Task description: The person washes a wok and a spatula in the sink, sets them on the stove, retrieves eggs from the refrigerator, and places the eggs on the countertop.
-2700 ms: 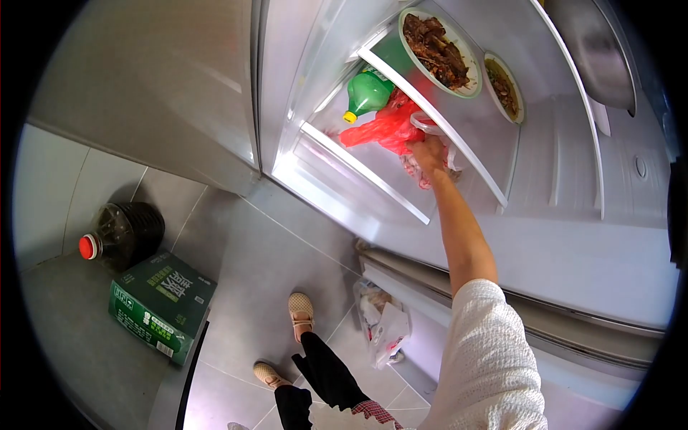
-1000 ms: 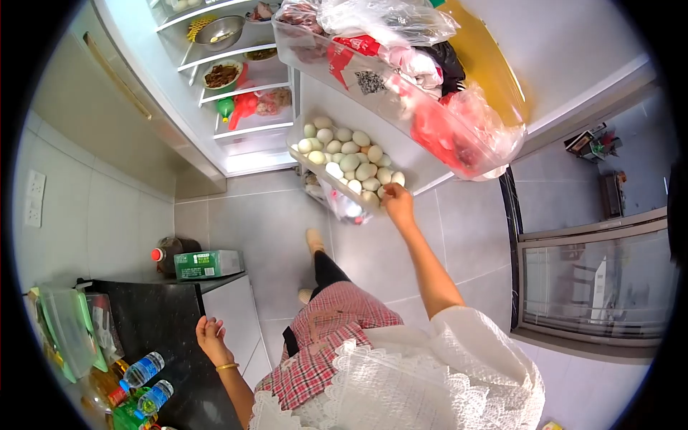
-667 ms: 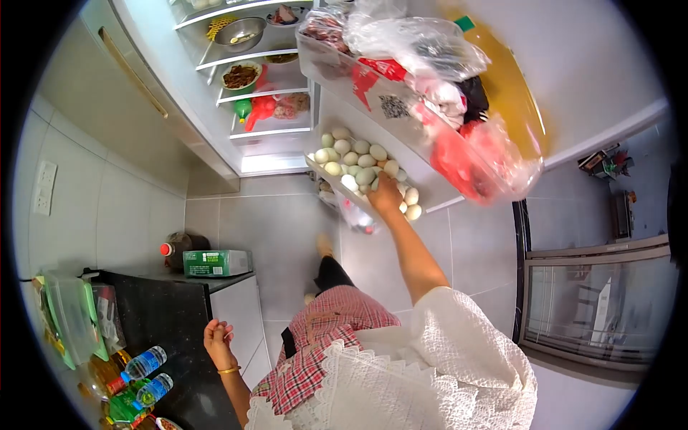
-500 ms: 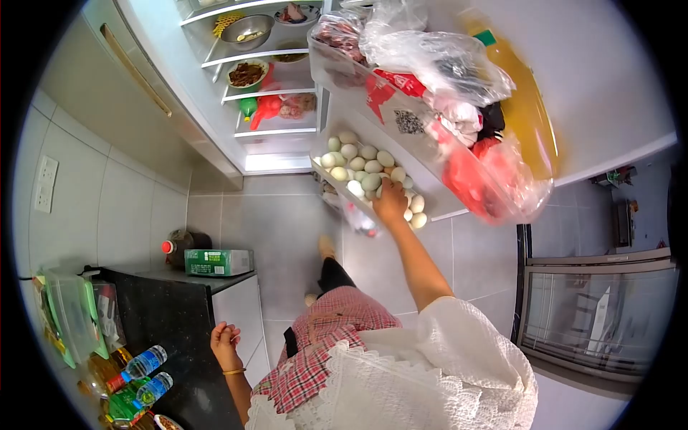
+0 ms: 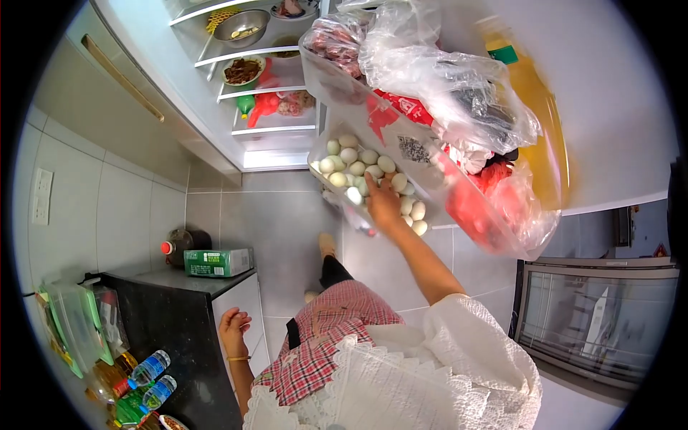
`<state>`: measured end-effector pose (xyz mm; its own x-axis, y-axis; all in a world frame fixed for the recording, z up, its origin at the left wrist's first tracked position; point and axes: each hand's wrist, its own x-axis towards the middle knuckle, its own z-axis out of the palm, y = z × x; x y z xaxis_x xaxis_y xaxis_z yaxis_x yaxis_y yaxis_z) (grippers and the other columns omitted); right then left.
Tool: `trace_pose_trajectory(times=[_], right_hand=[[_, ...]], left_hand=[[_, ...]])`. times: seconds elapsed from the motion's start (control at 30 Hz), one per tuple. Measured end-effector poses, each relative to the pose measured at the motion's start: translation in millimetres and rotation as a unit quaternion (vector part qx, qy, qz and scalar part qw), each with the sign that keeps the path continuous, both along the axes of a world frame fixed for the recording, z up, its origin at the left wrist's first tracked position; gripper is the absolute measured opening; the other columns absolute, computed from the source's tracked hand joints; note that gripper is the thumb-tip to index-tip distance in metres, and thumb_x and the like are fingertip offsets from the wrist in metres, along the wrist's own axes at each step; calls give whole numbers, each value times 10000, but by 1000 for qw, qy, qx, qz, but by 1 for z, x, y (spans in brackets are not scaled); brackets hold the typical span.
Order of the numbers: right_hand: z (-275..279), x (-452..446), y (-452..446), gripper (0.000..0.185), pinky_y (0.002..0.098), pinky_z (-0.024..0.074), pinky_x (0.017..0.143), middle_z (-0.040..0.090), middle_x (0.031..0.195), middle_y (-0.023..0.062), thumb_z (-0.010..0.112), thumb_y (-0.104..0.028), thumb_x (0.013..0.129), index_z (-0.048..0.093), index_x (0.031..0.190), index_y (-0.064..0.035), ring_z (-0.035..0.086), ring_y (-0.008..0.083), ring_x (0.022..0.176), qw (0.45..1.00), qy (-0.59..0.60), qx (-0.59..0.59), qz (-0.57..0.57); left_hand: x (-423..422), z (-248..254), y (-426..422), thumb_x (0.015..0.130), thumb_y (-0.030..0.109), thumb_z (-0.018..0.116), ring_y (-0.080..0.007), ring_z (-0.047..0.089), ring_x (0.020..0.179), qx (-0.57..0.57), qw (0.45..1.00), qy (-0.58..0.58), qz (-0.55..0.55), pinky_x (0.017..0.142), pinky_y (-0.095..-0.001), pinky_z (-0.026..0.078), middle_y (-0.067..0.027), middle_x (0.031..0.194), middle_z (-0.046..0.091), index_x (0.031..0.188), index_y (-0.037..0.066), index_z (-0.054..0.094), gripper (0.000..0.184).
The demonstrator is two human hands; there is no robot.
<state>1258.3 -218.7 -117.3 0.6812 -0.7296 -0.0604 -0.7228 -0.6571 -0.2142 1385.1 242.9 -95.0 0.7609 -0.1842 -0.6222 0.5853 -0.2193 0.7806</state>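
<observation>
My right hand [image 5: 384, 205] reaches into the lower door bin [image 5: 438, 218] of the fridge, which holds many pale white and greenish eggs [image 5: 348, 155]. Its index finger is stretched out over the eggs, apart from the other visible fingers. No egg shows lifted in this hand, though the palm side is hidden. My left hand [image 5: 233, 331] hangs beside the black-topped counter [image 5: 165, 315], with fingers loosely bent and apart. Nothing visible lies in it, and a bracelet [image 5: 239, 357] circles the wrist.
Above the eggs, a clear door bin [image 5: 401, 118] holds stuffed plastic bags [image 5: 444, 68] and a bottle of yellow liquid [image 5: 530, 129]. Bowls stand on fridge shelves [image 5: 276, 92] at left. The counter carries a green box [image 5: 218, 262], a dark bottle [image 5: 188, 246] and water bottles [image 5: 150, 368].
My right hand has shifted slightly left among the eggs, its index finger now extended. My left hand has moved a little right and up. The fridge door has swung slightly, its bags shifting right.
</observation>
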Motion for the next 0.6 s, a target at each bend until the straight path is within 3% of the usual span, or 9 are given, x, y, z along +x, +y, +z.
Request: trace_pose_trajectory(times=[0.1, 0.43, 0.5, 0.6], right_hand=[[5, 4, -9, 613, 479, 439, 822, 454, 1167, 225, 597, -152, 765, 371, 1332, -214, 540, 385, 991, 996, 26, 85, -11], [10, 28, -28, 575, 438, 478, 741, 504, 1042, 212, 601, -183, 782, 376, 1309, -229, 570, 365, 884, 994, 78, 15, 74], [33, 43, -23, 564, 443, 479, 741, 518, 1032, 211, 607, -177, 768, 393, 1287, -229, 573, 369, 891, 997, -50, 36, 40], [35, 86, -31, 562, 452, 480, 746, 523, 1044, 229, 608, -165, 749, 406, 1271, -214, 571, 373, 916, 992, -94, 77, 34]], left_hand=[[-1, -3, -6, 823, 97, 555, -152, 621, 696, 0, 1000, 6, -10, 601, -232, 466, -63, 829, 635, 994, 57, 585, 178], [-8, -8, -9, 821, 94, 552, -155, 617, 682, 3, 1000, 19, 2, 586, -232, 457, -65, 821, 631, 987, 43, 579, 175], [-13, -9, -4, 821, 91, 549, -157, 616, 681, 12, 1000, 22, 15, 585, -234, 457, -68, 823, 631, 988, 39, 578, 178], [-18, -10, 1, 822, 98, 544, -168, 621, 686, 14, 1000, 20, 9, 583, -242, 475, -75, 822, 629, 1016, 31, 566, 207]])
